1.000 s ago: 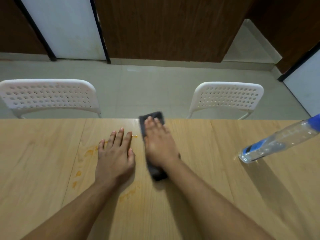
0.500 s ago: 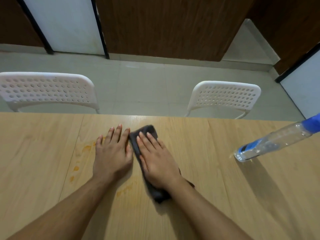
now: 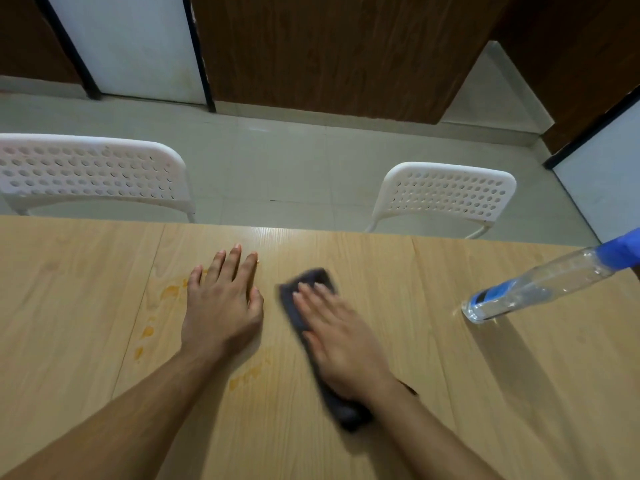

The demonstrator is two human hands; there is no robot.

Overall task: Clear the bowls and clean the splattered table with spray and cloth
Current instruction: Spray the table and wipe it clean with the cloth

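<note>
Wood-grain table (image 3: 450, 393) fills the foreground, two white chairs (image 3: 446, 195) behind it. Right hand (image 3: 341, 344) presses flat, fingers straight and together, on a dark cloth (image 3: 343, 410) whose long axis runs from near edge toward far edge. Left hand (image 3: 221, 310) lies flat, fingers spread, among orange stains (image 3: 147, 331). At right stands a clear spray bottle (image 3: 540, 285); its blue label is unreadable.
</note>
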